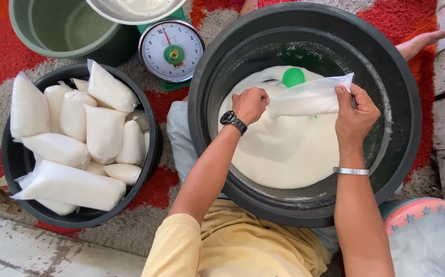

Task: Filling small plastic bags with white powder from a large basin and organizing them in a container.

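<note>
A clear plastic bag (309,97) partly filled with white powder is stretched sideways between both hands over a big black tub (412,118). My left hand (250,104), with a dark wristwatch, grips the bag's filled left end. My right hand (357,112), with a silver bangle, holds the bag's open right end. The tub holds a mound of white powder (284,154), with a green scoop (294,77) half hidden behind the bag.
A smaller black tub (7,159) on the left is piled with several filled white bags (104,131). Behind it stand a green bucket (63,25) and a dial scale (171,50) with a metal pan. Bare feet (420,43) rest beyond the big tub. A basin with empty bags (427,241) sits lower right.
</note>
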